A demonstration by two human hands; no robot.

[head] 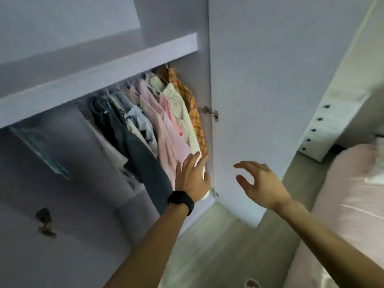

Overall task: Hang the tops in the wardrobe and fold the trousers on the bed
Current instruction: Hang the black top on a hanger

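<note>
The tops hang in a tight row inside the open wardrobe, under its pale shelf. From the right wall inward there is an orange patterned top, a cream ribbed one and two or three pink ones. Left of these are pale blue and printed pieces, and a dark blue-grey garment that hangs lowest. Blur hides the hangers and the rail.

The left hand, with a black watch on its wrist, lies flat against the lower hem of the pink and cream tops. Its fingers are straight and released, touching the cloth without gripping it.

The right hand is held in front of the open wardrobe door. Its fingers are spread, loosely bent and grasp nothing. I cannot tell whether they touch the door.

A metal hinge joins the door to the wardrobe side. At the right stands the bed, under a pale pink cover.
</note>
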